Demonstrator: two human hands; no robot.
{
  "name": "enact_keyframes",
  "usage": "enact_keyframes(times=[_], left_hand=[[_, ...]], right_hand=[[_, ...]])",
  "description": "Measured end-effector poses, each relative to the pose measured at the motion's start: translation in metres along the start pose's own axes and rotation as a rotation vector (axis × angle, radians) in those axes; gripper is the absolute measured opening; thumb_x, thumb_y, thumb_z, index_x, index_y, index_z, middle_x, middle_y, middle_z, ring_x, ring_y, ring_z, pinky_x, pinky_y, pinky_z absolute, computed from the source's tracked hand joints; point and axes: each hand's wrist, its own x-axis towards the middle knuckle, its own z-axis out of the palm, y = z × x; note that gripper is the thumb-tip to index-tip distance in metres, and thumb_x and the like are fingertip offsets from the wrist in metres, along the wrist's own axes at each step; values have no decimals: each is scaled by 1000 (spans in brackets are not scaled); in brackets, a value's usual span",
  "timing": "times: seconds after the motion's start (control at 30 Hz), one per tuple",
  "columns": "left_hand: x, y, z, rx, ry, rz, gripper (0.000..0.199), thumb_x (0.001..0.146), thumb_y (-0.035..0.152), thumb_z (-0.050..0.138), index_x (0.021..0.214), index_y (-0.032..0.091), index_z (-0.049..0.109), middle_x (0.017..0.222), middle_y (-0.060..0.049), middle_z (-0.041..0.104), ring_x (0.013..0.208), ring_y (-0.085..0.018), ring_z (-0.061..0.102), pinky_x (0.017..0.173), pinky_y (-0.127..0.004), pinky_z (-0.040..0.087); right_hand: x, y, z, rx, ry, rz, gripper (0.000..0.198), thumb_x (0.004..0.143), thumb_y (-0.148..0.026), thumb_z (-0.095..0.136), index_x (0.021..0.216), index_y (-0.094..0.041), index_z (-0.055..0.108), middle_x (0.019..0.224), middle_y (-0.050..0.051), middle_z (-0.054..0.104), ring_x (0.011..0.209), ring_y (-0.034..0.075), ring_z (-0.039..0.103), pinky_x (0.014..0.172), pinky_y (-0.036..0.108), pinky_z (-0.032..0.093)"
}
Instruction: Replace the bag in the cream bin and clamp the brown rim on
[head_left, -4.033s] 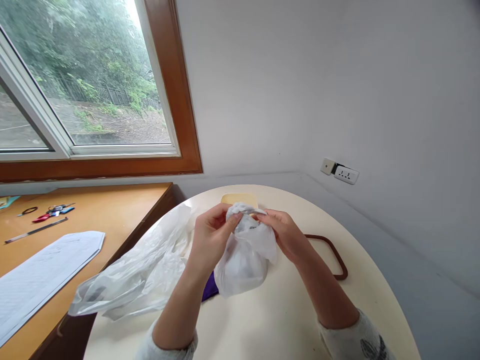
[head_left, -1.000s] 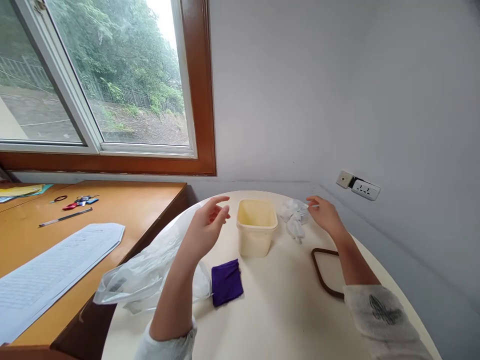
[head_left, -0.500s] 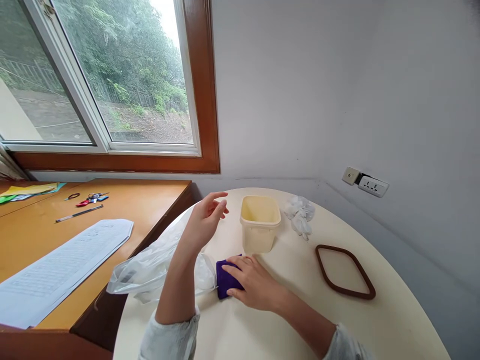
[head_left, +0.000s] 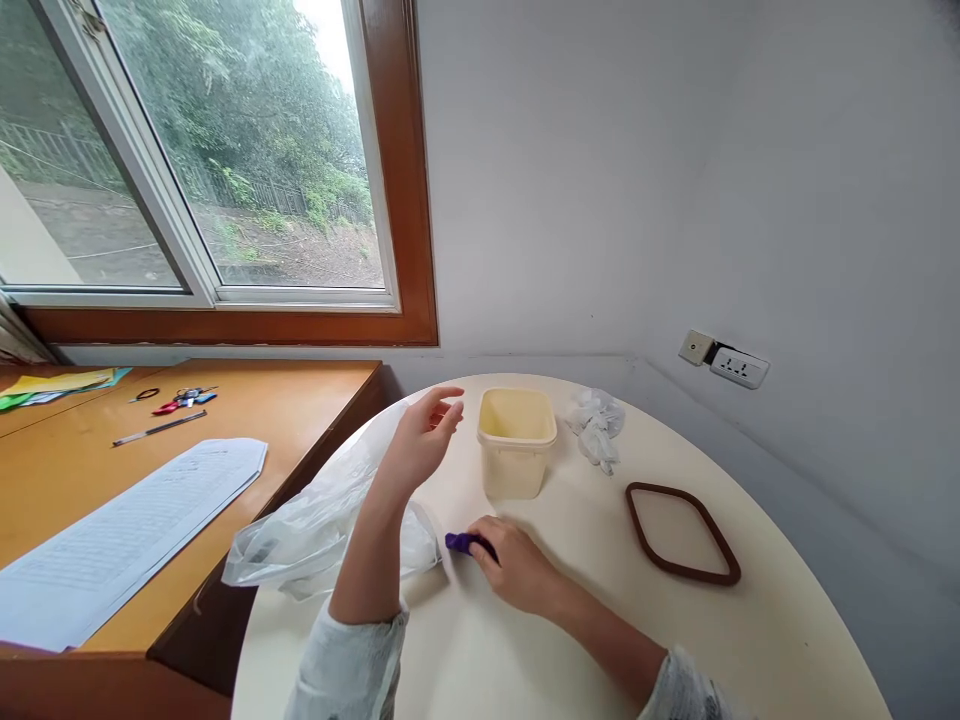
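My right hand (head_left: 514,565) is closed round a folded purple cloth (head_left: 461,542), low over the round table in front of the bin. Only a crumpled edge of the cloth sticks out past my fingers and thumb. My left hand (head_left: 424,440) is raised left of a cream plastic bin (head_left: 517,465), its fingers curved and apart, with nothing visible in them. The bin stands upright with its top uncovered. Below and left of my left hand spreads a clear plastic bag (head_left: 300,535), partly hidden by my forearm.
A brown rounded-square ring (head_left: 694,575) lies flat on the right of the white table (head_left: 600,650). Behind it sits a crumpled white plastic bag (head_left: 598,425). On the wooden desk (head_left: 300,400) at left are papers (head_left: 150,530), a pen (head_left: 159,429) and keys (head_left: 187,398).
The cloth lay flat under my spread right hand; now that hand has gathered it up and closed on it. My left hand has barely moved, slightly to the right.
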Motion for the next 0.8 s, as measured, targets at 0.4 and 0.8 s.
enact_keyframes(times=[0.4,0.8], left_hand=[[13,-45,57,-266,11,-144,71,79,54,48,137,27,16,147,-14,15,136,-23,12,106,-42,19],[2,-62,85,-443,-71,-256,75,80,62,37,140,25,11,150,-10,7,138,-23,3,109,-44,10]], right_hand=[[-52,13,-41,1572,301,643,18,74,-34,63,82,-18,63,80,1,67,77,15,62,74,28,47],[-54,34,-49,1512,520,630,14,64,-19,71,74,-16,62,73,1,68,74,15,65,74,27,51]])
